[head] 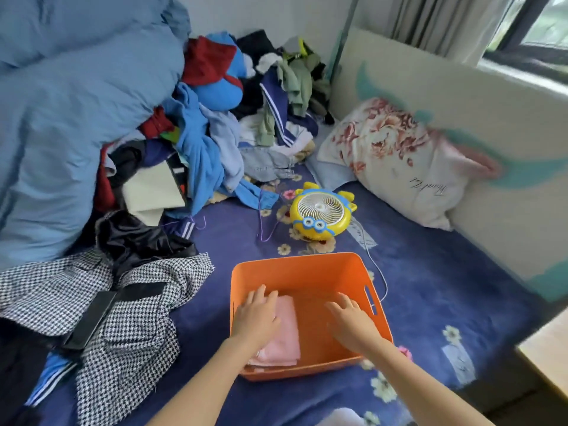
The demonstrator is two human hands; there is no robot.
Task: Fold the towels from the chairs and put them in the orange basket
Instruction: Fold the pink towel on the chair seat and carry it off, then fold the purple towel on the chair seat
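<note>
Reaching up from the bottom edge of the frame, the left hand [256, 318] is lying flat, fingers straight, on the folded pink towel [287, 333], which is sitting against the left wall inside the orange basket [295, 261] at lower centre. The right hand [350, 321] is holding nothing, its fingers spreading over the basket's bare right half. A houndstooth garment [123, 302] is lying near the left rim and a yellow fan [319, 212] is sitting just beyond the far rim, while open blue blanket [445, 287] is stretching away to the right.
</note>
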